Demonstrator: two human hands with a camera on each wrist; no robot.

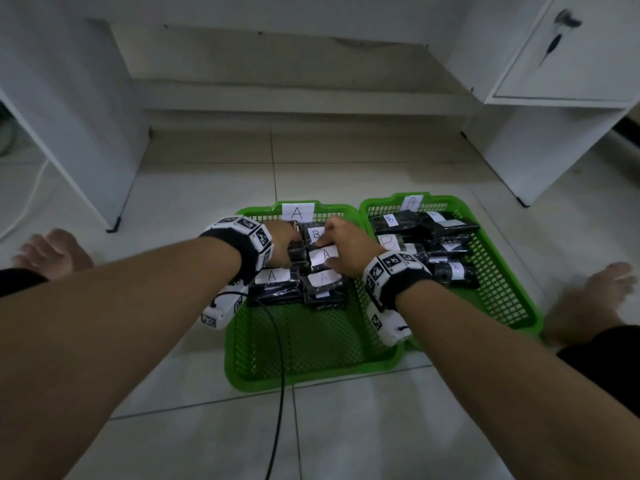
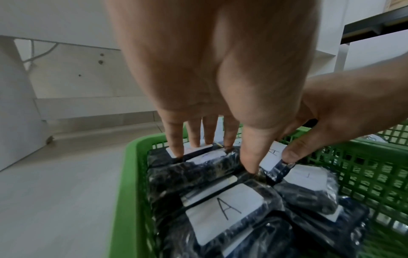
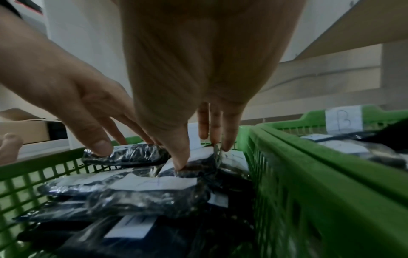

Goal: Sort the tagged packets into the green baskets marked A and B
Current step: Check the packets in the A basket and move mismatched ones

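Two green baskets stand side by side on the floor, basket A (image 1: pixel 231 355) on the left and basket B (image 1: pixel 512 292) on the right. Both hold several black packets with white tags. Both hands reach into the far end of basket A. My left hand (image 1: pixel 289 247) pinches a dark packet (image 2: pixel 198 167) between thumb and fingers; its letter is hidden. My right hand (image 1: pixel 329 251) pinches a packet tagged A (image 1: pixel 323 256), thumb on the near edge. Just behind it lies a packet tagged B (image 1: pixel 316 233). Two more A packets (image 1: pixel 273 276) lie nearer me.
White cabinets stand at the left (image 1: pixel 69 133) and right (image 1: pixel 554 116), with a low step between them. My bare feet rest beside the baskets, left (image 1: pixel 52 251) and right (image 1: pixel 595 296). A black cable (image 1: pixel 280 393) crosses basket A's bare front half.
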